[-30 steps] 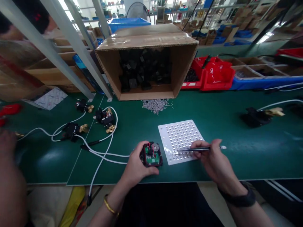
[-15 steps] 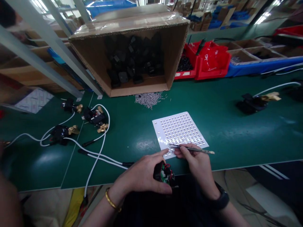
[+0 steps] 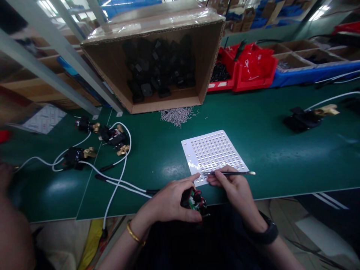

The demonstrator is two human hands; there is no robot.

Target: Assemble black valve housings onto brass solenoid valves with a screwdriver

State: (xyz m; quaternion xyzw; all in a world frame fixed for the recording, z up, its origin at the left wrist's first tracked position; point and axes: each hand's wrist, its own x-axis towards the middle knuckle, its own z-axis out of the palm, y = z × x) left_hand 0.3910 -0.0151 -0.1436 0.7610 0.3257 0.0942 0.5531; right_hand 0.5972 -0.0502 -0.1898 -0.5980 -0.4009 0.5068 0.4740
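Observation:
My left hand [image 3: 171, 200] is wrapped round a small black housing with a green circuit board and red wires [image 3: 195, 200], its open side facing right. The index finger of that hand reaches to the near left edge of a white sheet [image 3: 186, 149] covered in rows of small round clear dots. In my right hand [image 3: 234, 189] is a pair of metal tweezers [image 3: 236, 173], pinched between thumb and fingers. Their tip lies over the sheet's lower left part, close to my left index fingertip. Whether the tip grips a dot is too small to tell.
A cardboard box [image 3: 206, 63] of black parts lies on its side, with small metal pins [image 3: 177, 116] before it. Brass-fitted black units [image 3: 114, 138] with white cables lie left; another unit [image 3: 302, 119] lies right. Red bins [image 3: 254, 73] stand behind. A person's arm [image 3: 12, 225] shows at left.
The tweezers' rear end has tipped up, so they lie more level, with the tip still over the sheet's lower left. My left hand keeps its hold on the housing.

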